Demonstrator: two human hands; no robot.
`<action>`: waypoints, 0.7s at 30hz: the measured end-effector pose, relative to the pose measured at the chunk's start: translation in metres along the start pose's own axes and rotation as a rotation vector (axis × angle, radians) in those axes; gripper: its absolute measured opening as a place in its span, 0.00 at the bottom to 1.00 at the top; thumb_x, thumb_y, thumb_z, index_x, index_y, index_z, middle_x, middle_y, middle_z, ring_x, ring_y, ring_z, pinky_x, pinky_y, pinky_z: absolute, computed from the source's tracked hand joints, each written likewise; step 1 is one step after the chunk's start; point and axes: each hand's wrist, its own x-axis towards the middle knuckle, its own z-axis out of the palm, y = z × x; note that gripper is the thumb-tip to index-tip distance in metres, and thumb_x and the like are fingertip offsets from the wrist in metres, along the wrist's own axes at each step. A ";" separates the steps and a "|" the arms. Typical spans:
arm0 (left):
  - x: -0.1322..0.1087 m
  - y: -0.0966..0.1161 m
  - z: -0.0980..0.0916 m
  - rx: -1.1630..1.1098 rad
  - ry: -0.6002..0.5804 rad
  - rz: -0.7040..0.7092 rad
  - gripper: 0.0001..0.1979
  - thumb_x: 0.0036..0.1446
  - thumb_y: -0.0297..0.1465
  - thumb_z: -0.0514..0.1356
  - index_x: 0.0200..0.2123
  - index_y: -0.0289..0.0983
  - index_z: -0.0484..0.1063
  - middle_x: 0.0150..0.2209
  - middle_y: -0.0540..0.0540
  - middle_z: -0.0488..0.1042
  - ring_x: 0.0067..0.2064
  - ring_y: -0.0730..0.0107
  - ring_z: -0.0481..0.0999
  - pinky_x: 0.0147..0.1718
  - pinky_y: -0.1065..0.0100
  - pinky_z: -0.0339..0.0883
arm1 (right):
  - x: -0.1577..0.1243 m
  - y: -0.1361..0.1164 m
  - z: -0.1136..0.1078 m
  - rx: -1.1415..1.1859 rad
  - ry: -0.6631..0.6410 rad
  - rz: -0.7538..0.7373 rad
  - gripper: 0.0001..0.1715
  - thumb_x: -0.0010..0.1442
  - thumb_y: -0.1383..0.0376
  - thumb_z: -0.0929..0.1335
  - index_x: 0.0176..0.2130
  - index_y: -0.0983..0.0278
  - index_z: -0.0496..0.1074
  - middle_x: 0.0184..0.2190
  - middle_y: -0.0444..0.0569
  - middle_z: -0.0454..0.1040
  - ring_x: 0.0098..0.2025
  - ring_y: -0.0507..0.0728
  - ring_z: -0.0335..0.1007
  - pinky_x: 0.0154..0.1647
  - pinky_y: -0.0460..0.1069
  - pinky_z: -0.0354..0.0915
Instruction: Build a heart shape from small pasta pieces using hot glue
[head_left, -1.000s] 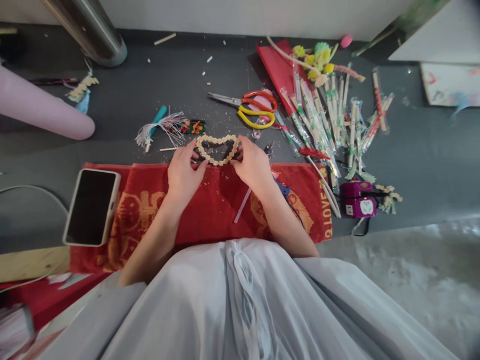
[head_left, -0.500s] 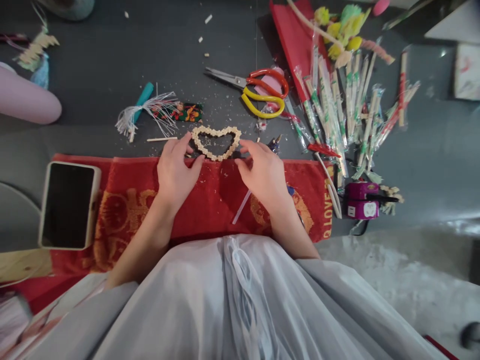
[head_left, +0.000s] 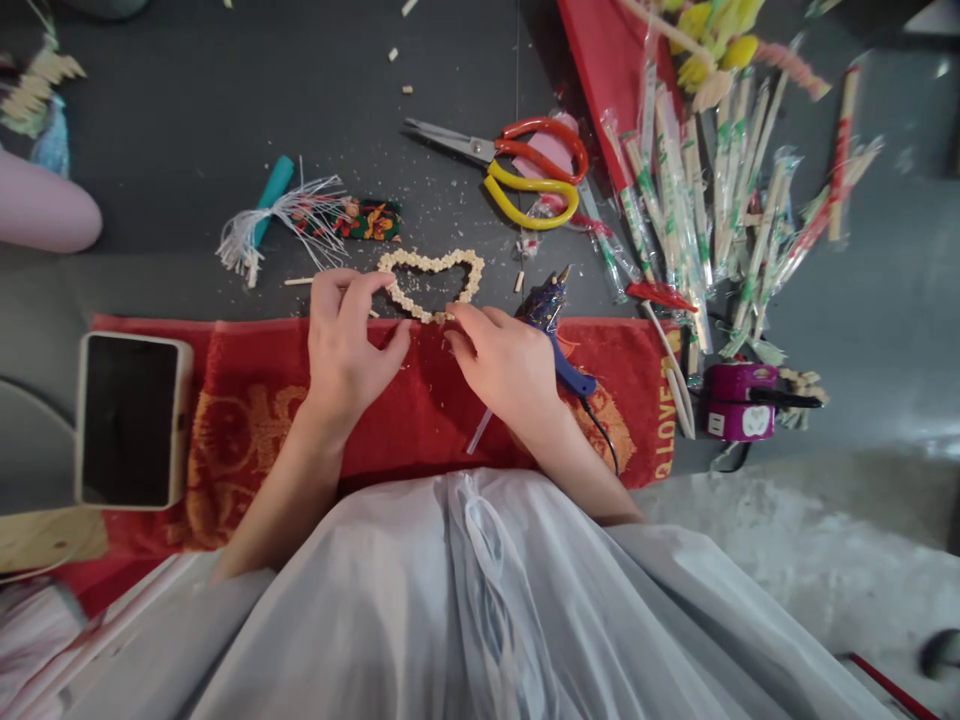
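Observation:
A heart-shaped frame of small pale pieces (head_left: 474, 272) lies on the dark table at the upper edge of a red towel (head_left: 420, 400). My left hand (head_left: 345, 345) is at its left side, index fingertip at the frame, thumb apart, fingers spread. My right hand (head_left: 506, 365) is at its lower right edge, with thumb and index fingertips apart and the index at the frame. Neither hand has the frame enclosed. Right of my right hand lies a blue glue gun (head_left: 574, 370), its nozzle pointing up.
Scissors with red and yellow handles (head_left: 536, 175) lie above the frame. Wrapped sticks (head_left: 675, 200) and a purple power block (head_left: 741, 402) are at the right. A phone (head_left: 133, 420) rests at the left, below a bundle of white strands (head_left: 244, 235).
My right hand has moved left and down from the frame's right side to its lower edge, uncovering the glue gun. The camera view has shifted slightly.

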 end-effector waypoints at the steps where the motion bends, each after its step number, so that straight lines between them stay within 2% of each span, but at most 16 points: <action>1: 0.000 0.001 0.000 0.004 -0.014 0.002 0.25 0.53 0.28 0.69 0.55 0.46 0.74 0.53 0.41 0.68 0.56 0.52 0.73 0.60 0.51 0.71 | 0.002 -0.001 0.000 -0.006 0.009 0.002 0.19 0.71 0.67 0.64 0.56 0.60 0.78 0.44 0.53 0.84 0.42 0.60 0.80 0.34 0.50 0.63; 6: 0.000 0.002 0.003 0.089 -0.039 0.045 0.18 0.56 0.29 0.66 0.51 0.46 0.76 0.50 0.42 0.71 0.53 0.54 0.74 0.57 0.52 0.72 | 0.008 -0.004 0.002 -0.005 -0.001 -0.007 0.14 0.71 0.67 0.64 0.48 0.59 0.79 0.42 0.51 0.82 0.41 0.59 0.78 0.33 0.50 0.59; 15: 0.003 0.001 0.002 0.104 -0.031 0.081 0.15 0.57 0.29 0.64 0.48 0.45 0.76 0.46 0.43 0.73 0.51 0.54 0.75 0.54 0.52 0.73 | 0.005 0.002 0.001 0.052 0.022 -0.028 0.15 0.71 0.66 0.65 0.50 0.59 0.80 0.44 0.52 0.82 0.44 0.60 0.79 0.37 0.50 0.64; 18: 0.004 0.002 0.002 0.087 0.030 0.132 0.12 0.58 0.28 0.62 0.45 0.45 0.77 0.43 0.44 0.74 0.47 0.58 0.76 0.50 0.54 0.74 | 0.002 0.003 -0.002 0.054 0.001 -0.010 0.14 0.71 0.64 0.65 0.48 0.60 0.80 0.44 0.52 0.83 0.43 0.60 0.80 0.37 0.50 0.64; 21: 0.004 0.010 -0.003 -0.050 0.100 0.160 0.10 0.60 0.28 0.62 0.45 0.44 0.77 0.39 0.46 0.75 0.39 0.65 0.74 0.42 0.59 0.75 | -0.001 0.005 -0.004 0.054 -0.004 -0.002 0.15 0.71 0.64 0.64 0.47 0.60 0.81 0.44 0.52 0.84 0.43 0.61 0.80 0.37 0.50 0.65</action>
